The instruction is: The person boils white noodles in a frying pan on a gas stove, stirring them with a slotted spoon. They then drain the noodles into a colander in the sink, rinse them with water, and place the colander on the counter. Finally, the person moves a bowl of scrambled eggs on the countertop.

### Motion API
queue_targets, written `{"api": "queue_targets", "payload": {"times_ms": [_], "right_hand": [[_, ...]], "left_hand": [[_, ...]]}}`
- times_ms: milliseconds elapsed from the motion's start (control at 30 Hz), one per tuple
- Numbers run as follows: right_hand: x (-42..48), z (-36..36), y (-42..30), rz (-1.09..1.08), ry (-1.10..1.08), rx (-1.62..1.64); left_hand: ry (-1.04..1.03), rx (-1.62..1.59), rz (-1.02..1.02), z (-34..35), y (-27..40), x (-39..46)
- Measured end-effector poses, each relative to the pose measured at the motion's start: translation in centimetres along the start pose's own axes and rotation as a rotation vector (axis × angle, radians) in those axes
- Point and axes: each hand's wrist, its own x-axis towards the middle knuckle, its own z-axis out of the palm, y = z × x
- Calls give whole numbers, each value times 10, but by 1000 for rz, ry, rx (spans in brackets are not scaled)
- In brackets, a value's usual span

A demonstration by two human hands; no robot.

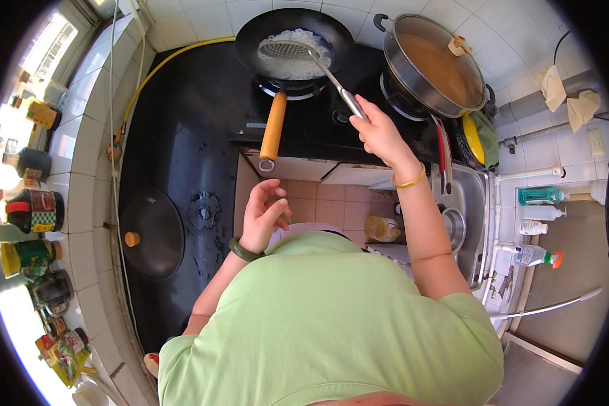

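Observation:
My right hand (380, 129) grips the metal handle of a perforated skimmer (284, 49). The skimmer's bowl lies over whitish strips in cloudy liquid (295, 65) inside a black wok (246, 45). From the wok, which sits on the left burner, a wooden handle (273, 127) sticks out towards me. My left hand (264, 210) hovers before my body, below the end of that handle. Its fingers are loosely curled and apart from the thumb, and I see nothing held in it.
On the right burner stands a wide steel pot (393, 56) under a glass lid (431, 66). A black lid (155, 236) lies on the wet black counter (208, 167) at left. A steel sink (479, 223) is at right. Bottles and jars (34, 209) line the windowsill.

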Motion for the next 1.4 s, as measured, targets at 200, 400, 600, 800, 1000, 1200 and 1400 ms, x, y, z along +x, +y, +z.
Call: {"api": "queue_targets", "payload": {"times_ms": [200, 400, 600, 800, 1000, 1200, 1400], "right_hand": [[-7, 7, 2, -40, 30, 91], [-11, 7, 2, 60, -5, 174], [-34, 2, -9, -92, 44, 611], [-46, -4, -11, -179, 155, 536], [-43, -3, 4, -340, 173, 508], [-40, 5, 17, -89, 218, 569], [-43, 17, 25, -16, 149, 558]], "left_hand": [[-2, 17, 39, 3, 3, -1], [25, 30, 39, 5, 1, -7], [63, 39, 39, 6, 1, -14], [54, 46, 40, 10, 0, -12], [12, 40, 27, 15, 1, -6], [31, 26, 46, 13, -4, -7], [15, 71, 47, 11, -7, -6]]}}
